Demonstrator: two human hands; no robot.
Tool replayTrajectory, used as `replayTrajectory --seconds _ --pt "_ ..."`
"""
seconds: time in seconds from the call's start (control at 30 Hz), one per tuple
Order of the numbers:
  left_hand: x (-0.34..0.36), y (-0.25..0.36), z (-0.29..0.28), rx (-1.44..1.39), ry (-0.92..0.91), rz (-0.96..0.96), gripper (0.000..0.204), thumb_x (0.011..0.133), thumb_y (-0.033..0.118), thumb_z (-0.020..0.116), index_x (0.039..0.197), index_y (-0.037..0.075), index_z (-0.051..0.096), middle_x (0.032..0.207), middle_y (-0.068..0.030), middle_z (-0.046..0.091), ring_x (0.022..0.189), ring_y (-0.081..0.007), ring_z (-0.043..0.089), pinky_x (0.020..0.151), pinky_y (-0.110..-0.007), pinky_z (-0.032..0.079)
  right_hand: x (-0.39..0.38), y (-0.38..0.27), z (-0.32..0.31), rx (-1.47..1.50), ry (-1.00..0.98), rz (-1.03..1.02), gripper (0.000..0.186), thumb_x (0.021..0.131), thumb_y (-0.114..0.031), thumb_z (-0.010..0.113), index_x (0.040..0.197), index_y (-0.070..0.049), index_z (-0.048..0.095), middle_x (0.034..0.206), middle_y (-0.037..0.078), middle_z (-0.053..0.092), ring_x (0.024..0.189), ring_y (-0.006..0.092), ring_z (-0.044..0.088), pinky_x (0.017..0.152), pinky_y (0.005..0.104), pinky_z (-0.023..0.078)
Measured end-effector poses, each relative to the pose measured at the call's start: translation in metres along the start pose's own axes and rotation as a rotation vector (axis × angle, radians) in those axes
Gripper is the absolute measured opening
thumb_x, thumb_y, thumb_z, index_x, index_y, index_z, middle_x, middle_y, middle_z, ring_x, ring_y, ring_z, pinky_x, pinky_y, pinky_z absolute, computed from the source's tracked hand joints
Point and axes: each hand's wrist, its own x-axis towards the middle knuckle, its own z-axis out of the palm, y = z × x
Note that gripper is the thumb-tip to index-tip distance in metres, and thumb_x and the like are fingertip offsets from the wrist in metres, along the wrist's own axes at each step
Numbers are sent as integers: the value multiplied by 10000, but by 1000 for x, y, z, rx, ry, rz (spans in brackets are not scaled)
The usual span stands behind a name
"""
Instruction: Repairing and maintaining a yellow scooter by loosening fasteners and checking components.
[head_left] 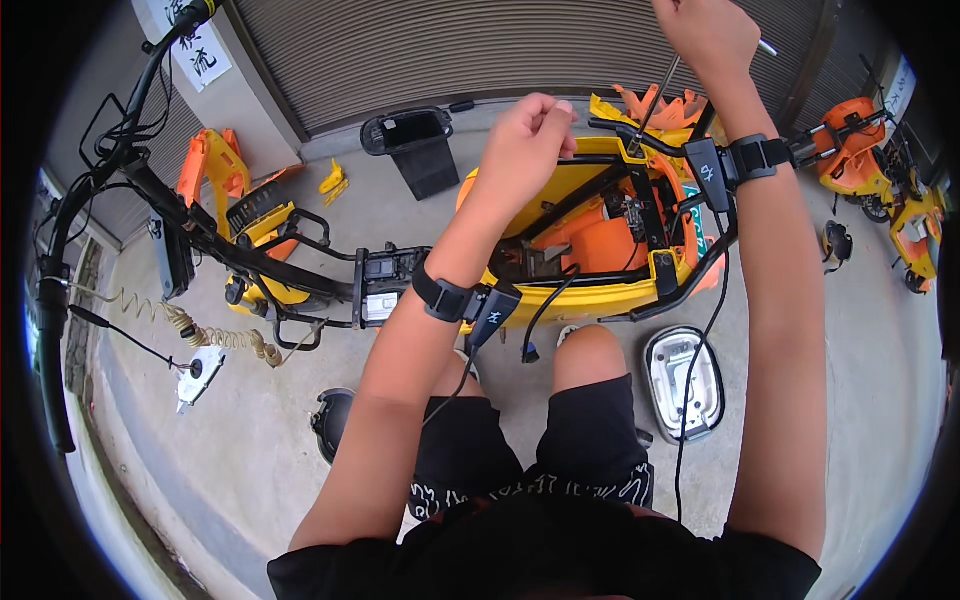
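My right hand (708, 38) is closed around the handle of a T-handle wrench (657, 102), whose end sticks out past my fist. Its long shaft slants down to the black tube frame at the rear of a stripped yellow scooter (590, 299). Over the scooter's near-left side, my left hand (525, 146) is held up in a closed pinch; what its fingers hold, if anything, is hidden. The open body shows an orange inner part (602, 247) and black wiring. A loose cable with a connector (530, 352) hangs down the near side.
A black storage bucket (420, 160) stands by the shutter. Orange and yellow panels (213, 170) lie far left, near the handlebar (60, 230) and its coiled cord (190, 325). A silver-and-black tray-shaped part (685, 384) lies right of my knees. More scooter parts (855, 150) sit far right.
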Motion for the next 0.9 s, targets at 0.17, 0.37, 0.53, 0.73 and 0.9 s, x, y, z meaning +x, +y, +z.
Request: replayTrajectory --seconds 0.17,0.37,0.53,0.73,0.9 --pt "96 63 12 -608 79 154 219 958 199 488 905 44 633 795 -62 640 752 -210 612 674 -313 466 -2 9 12 -82 -54 -36 337 904 -416 530 811 -124 671 714 66 670 629 282 656 545 386 510" --pt "155 80 47 574 465 1150 275 964 246 470 901 32 631 843 -117 660 810 -303 621 727 -390 485 -4 15 20 -50 54 -72 226 801 -320 592 757 -126 698 697 51 670 597 257 653 575 392 505" --pt "155 55 63 717 255 663 436 986 393 401 930 44 657 911 -191 661 887 -392 614 781 -476 480 -3 14 23 -16 107 -70 208 776 -312 607 703 -139 696 652 36 661 582 251 646 565 381 498" --pt "144 85 48 930 -6 467 508 974 495 401 944 82 694 794 -158 678 785 -388 638 697 -470 499 -5 28 32 116 113 -99 251 815 -329 585 685 -128 663 675 53 651 614 278 643 559 370 495" --pt "101 94 93 1120 171 507 536 962 495 425 1004 23 675 734 -200 667 686 -386 628 643 -425 512 7 43 55 508 54 -90 359 869 -351 603 625 -88 581 607 103 581 608 311 578 568 412 445"
